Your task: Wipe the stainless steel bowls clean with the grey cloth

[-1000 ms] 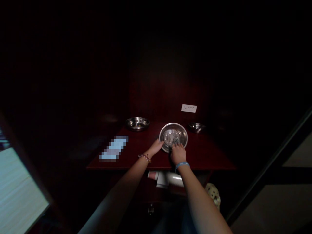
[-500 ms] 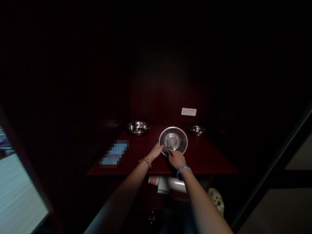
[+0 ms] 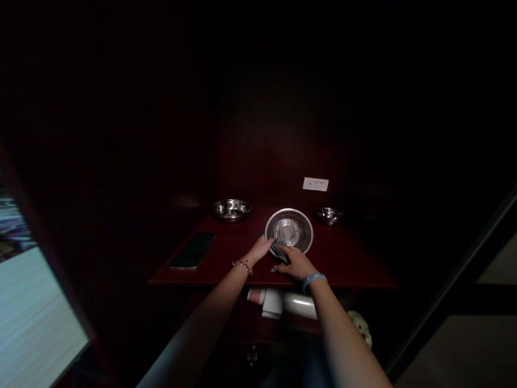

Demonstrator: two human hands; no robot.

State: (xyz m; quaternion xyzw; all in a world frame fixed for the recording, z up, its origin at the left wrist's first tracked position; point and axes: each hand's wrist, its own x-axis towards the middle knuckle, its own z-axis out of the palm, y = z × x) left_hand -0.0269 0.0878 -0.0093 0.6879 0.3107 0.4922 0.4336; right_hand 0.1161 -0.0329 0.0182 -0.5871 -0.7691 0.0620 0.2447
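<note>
A steel basin [image 3: 301,226] is tipped toward me over the dark red desk, its inside facing the camera. My left hand [image 3: 261,248] grips its left rim, thumb over the edge. My right hand [image 3: 298,263] is at the lower rim, fingers closed on a grey cloth [image 3: 279,252] that lies against the basin's inner wall. Part of the cloth is hidden by the fingers. A beaded bracelet circles my left wrist; a blue band is on my right.
Two shallow steel bowls stand behind: a larger bowl [image 3: 231,210] left, a smaller bowl [image 3: 330,216] right. A phone [image 3: 193,250] lies at the desk's [image 3: 242,277] left. A socket plate [image 3: 315,184] is on the back wall. Below are paper cups [image 3: 257,296] and a white cylinder [image 3: 299,305].
My right hand has turned and spread over the cloth, and more of the cloth shows along the basin's lower rim. The phone's screen has gone dark. My left hand keeps its grip.
</note>
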